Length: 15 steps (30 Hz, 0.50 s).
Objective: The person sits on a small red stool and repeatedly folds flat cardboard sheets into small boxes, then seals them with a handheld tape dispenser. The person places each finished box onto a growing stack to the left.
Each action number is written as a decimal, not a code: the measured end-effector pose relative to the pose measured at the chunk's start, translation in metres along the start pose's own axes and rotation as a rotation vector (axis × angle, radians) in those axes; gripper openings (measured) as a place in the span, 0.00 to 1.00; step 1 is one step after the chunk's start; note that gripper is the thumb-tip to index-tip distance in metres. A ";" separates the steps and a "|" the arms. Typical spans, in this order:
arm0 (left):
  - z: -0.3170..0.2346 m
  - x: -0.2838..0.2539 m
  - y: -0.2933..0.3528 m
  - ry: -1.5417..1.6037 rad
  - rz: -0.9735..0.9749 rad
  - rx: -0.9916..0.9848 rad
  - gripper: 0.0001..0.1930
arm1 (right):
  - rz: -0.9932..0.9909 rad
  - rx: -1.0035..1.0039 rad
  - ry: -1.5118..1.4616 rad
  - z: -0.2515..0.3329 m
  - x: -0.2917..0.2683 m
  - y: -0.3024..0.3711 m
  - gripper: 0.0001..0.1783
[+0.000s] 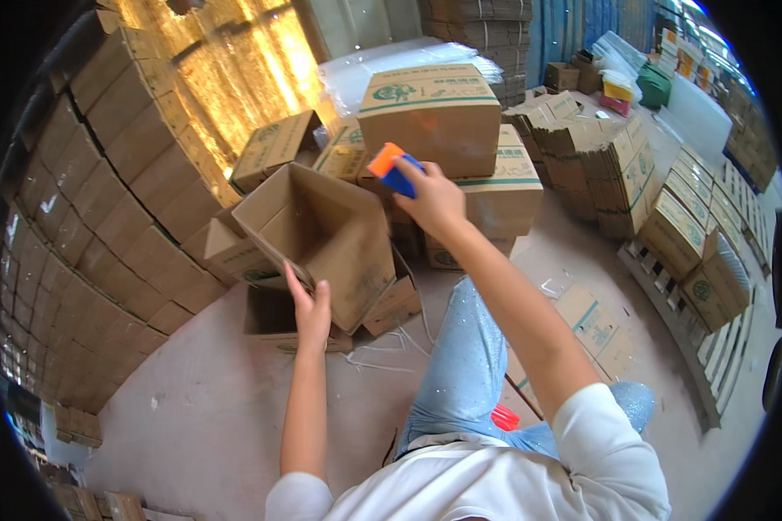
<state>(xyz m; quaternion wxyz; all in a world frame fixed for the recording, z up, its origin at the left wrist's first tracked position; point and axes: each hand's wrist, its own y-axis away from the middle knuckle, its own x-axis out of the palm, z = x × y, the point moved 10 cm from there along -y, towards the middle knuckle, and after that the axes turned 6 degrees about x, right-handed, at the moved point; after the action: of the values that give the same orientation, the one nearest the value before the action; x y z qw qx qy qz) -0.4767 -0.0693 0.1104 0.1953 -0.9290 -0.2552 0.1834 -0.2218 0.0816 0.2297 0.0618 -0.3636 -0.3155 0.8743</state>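
Observation:
An open cardboard box [321,234] is tilted in front of me, its hollow inside facing up and to the left. My left hand [311,314] grips the near edge of this box, thumb on one side and fingers on the other. In my right hand [433,198] is a blue-and-orange tape dispenser [394,169], raised beyond the box's right rim. Its far end is close to a closed carton [430,126] with green print. Another open box [274,321] lies beneath the tilted one, partly hidden by it.
A tall wall of stacked cartons [104,208] runs along the left. Flattened cardboard [613,174] stands at the right, near cartons on a wooden pallet [686,339]. Pale strapping strips [382,352] lie on the floor. Clear plastic sheets [391,65] are behind the cartons.

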 end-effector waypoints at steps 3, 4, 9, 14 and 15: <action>0.081 0.011 -0.009 -0.104 0.053 -0.289 0.39 | -0.053 0.060 -0.086 -0.060 -0.047 0.047 0.34; 0.090 0.040 -0.002 0.023 0.082 -0.518 0.40 | -0.107 0.077 -0.079 -0.094 -0.079 0.067 0.34; 0.210 0.065 0.001 0.211 0.158 -0.711 0.35 | -0.355 0.587 0.098 -0.261 -0.240 0.215 0.34; 0.053 0.155 -0.005 -0.141 0.213 -0.352 0.18 | -0.592 1.243 0.347 -0.420 -0.328 0.457 0.36; 0.005 0.205 -0.005 -0.056 0.357 -0.221 0.18 | -0.608 1.388 0.298 -0.454 -0.322 0.518 0.37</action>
<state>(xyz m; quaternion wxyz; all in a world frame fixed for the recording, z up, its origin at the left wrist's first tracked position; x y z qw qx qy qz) -0.3163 0.0476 0.0592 0.0496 -0.9697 -0.1106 0.2119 0.3816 -0.2077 -0.1308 0.5547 -0.2528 0.2307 0.7584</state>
